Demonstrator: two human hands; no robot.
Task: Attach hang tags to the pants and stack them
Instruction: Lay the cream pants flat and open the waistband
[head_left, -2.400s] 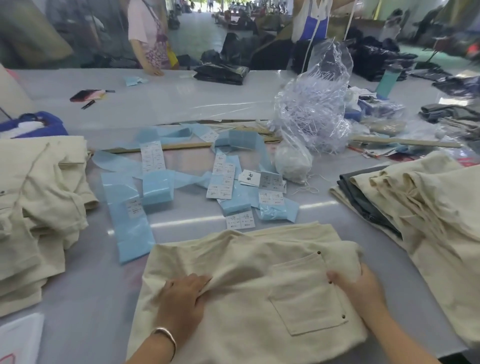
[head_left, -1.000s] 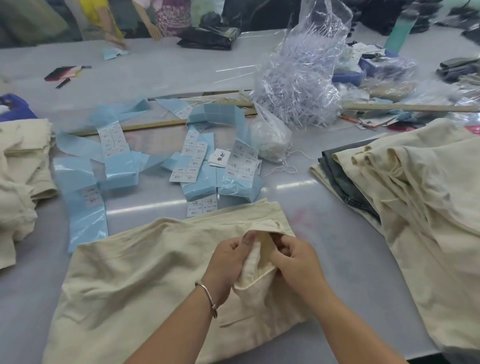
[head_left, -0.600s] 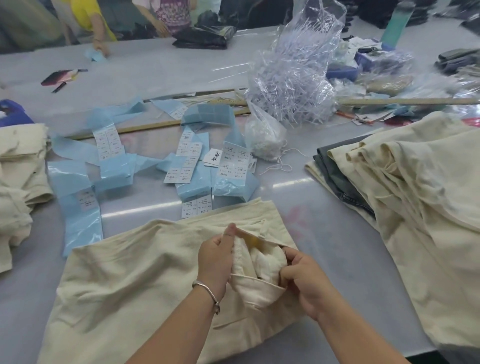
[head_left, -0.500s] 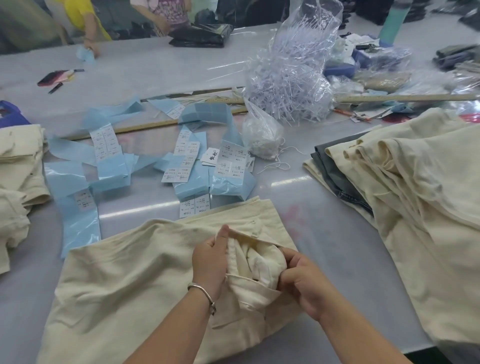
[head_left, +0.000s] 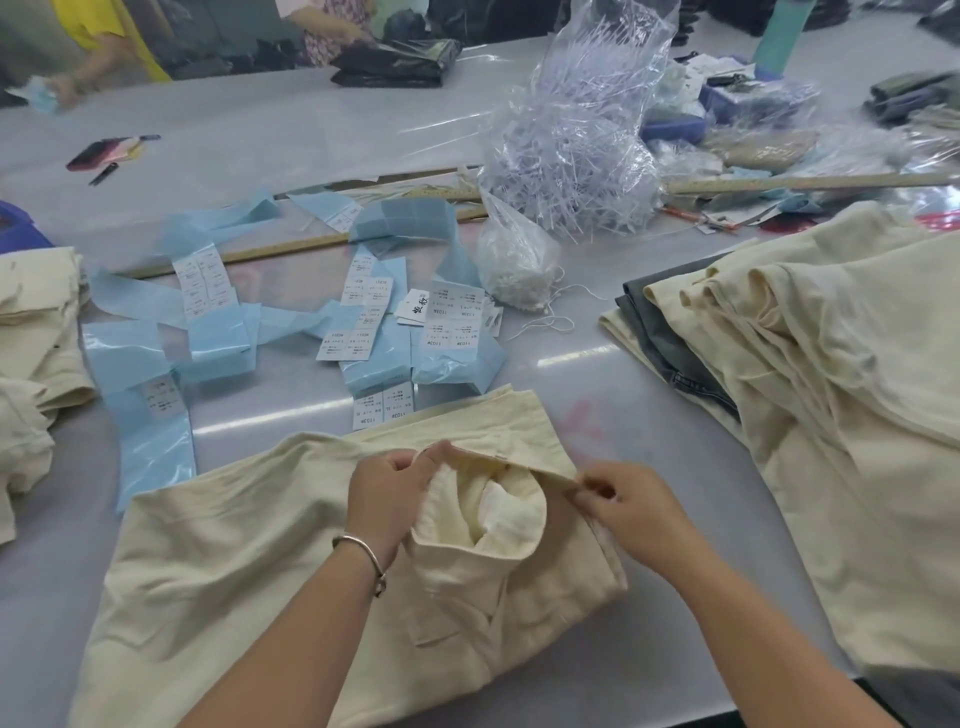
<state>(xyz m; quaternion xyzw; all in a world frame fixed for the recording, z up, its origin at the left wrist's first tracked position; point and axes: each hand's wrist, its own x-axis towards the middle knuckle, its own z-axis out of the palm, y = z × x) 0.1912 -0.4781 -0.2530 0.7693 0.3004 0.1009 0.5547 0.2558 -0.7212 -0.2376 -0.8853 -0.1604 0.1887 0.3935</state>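
Folded cream pants lie on the table right in front of me. Their waistband is pulled apart and the lighter lining shows inside the opening. My left hand pinches the waistband's left side. At the right side my right hand pinches the same band and stretches it sideways. White hang tags and sticker sheets lie among blue backing strips just beyond the pants. A small clear bag of string loops sits behind them.
A pile of cream pants over a dark grey pair fills the right side. More cream pants are stacked at the left. A big clear bag of plastic fasteners and wooden rulers lie further back. People work at the far edge.
My hands went from pressing the folded pants flat to the waistband and pulled it open. In the last half second my right hand slid further right, widening the opening.
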